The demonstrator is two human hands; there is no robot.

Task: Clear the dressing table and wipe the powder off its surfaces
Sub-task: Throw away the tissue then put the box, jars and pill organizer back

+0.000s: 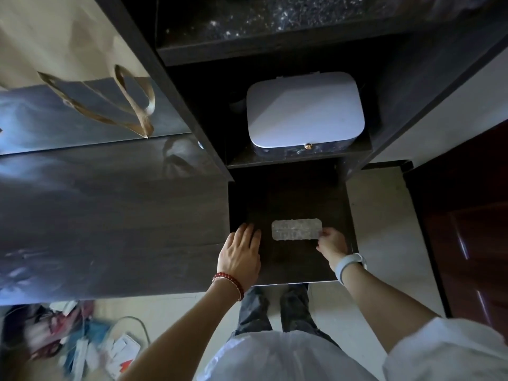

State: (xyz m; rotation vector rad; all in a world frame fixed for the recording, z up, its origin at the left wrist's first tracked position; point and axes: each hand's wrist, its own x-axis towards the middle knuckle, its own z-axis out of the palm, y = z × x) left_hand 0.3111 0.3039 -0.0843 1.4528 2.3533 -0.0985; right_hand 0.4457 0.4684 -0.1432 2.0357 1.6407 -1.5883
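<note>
Person stands at the dressing table, both forearms reaching forward and down over a low dark surface (291, 193) that projects toward them.

Left hand (239, 254): palm down, fingers straight and close together, lying flat on the near-left part of that surface. Fingertips point away from the body. Holds nothing. A red bead bracelet (228, 284) sits on the wrist.

Right hand (331, 243): fingers curled, thumb and fingertips pinching the right end of a pale grey wipe (296, 229). The wrist is bent inward and carries a white band (349, 266). Forearm comes in from the lower right, with a white sleeve (445, 350) at the upper arm.

The wipe is a flat rectangle lying on the surface, between the two hands: just left of the right hand, apart from the left hand's fingertips. Whether it is cloth or paper cannot be told.

Beyond both hands, a white rounded box (305, 111) with a small gold clasp sits on a shelf in the recess. Above it a darker shelf (275, 20) shows white specks.

Left of the left hand runs the broad glossy table top (110, 215); farther off on it lies a paper bag (55, 45) with ribbon handles.

On the floor, behind and left of the left arm, is a blurred heap of mixed items (68, 342).
</note>
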